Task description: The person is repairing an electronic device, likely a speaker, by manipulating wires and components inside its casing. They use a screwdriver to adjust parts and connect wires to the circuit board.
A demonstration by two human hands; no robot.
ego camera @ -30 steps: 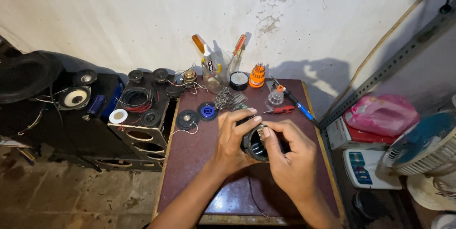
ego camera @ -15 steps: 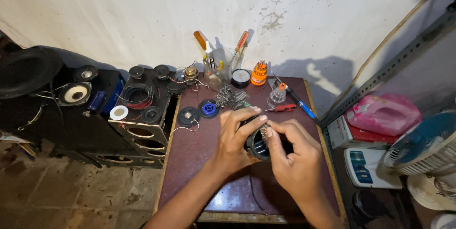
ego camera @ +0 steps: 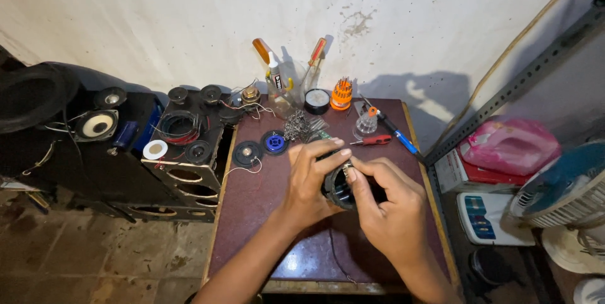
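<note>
Both my hands hold a small round black speaker (ego camera: 339, 187) just above a dark red table (ego camera: 252, 216). My left hand (ego camera: 310, 181) wraps around its left side, fingers curled over the top rim. Pressed against the speaker's right side, my right hand (ego camera: 387, 206) pinches its upper edge with thumb and forefinger. Most of the speaker is hidden by my fingers.
At the table's far end lie a blue round part (ego camera: 275, 142), a black speaker disc (ego camera: 247, 152), a red-handled tool (ego camera: 373, 140), a blue-handled screwdriver (ego camera: 397, 134), an orange bit holder (ego camera: 341, 94) and a jar with screwdrivers (ego camera: 285, 83). Black speaker cabinets (ego camera: 176, 152) stand left; a pink bag (ego camera: 510, 146) and fan (ego camera: 564, 190) right.
My hands stay on the speaker with only slight finger shifts. The view has drifted a little.
</note>
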